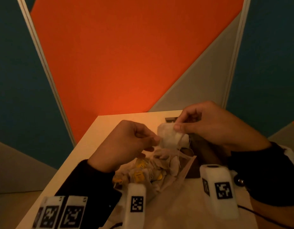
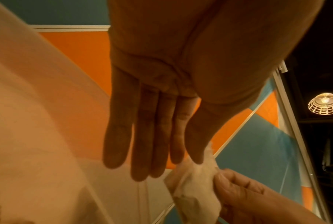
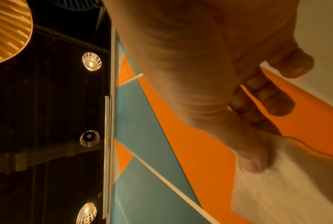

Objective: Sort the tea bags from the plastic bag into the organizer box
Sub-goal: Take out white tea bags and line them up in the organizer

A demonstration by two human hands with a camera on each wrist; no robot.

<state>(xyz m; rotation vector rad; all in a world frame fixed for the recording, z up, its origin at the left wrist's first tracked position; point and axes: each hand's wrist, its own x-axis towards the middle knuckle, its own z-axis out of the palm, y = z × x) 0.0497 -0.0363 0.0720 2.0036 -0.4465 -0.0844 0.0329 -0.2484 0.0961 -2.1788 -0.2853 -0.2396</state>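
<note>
Both hands hold one white tea bag (image 1: 172, 137) in the air above the open plastic bag (image 1: 181, 177). My left hand (image 1: 155, 140) pinches its left end between thumb and forefinger, the other fingers extended. My right hand (image 1: 176, 127) pinches its upper right corner. Strings hang from it into the plastic bag, where several more tea bags with yellow tags (image 1: 139, 176) lie in a heap. The left wrist view shows the tea bag (image 2: 194, 191) between both hands. In the right wrist view my thumb (image 3: 252, 162) presses on it. The dark organizer box (image 1: 202, 152) sits right of the plastic bag, mostly hidden by my right hand.
The beige table (image 1: 100, 138) ends at an orange, teal and grey panel wall (image 1: 126, 63) close behind. White marker blocks (image 1: 63, 212) ride on my left sleeve near the table's left edge. A thin black cable (image 1: 252, 212) runs at lower right.
</note>
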